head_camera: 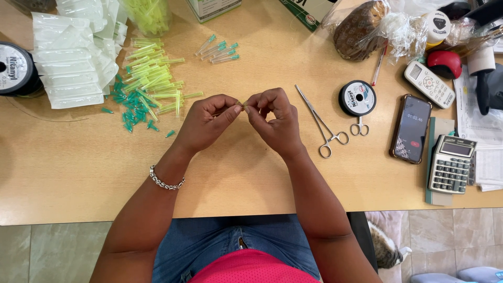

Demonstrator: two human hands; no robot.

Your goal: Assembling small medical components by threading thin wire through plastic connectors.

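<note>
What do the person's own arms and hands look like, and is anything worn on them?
Both arms are bare to above the elbow, with no sleeves in view and no gloves on the hands. The left hand has a silver chain bracelet at its wrist. The right hand and its wrist show nothing worn; no rings can be made out.

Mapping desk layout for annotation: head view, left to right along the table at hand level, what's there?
Black spool → stack of clear packets → pile of green caps and yellow tubes → left hand → right hand, both pinching a small yellow piece → forceps → small thread spool → phone → calculator.
</note>
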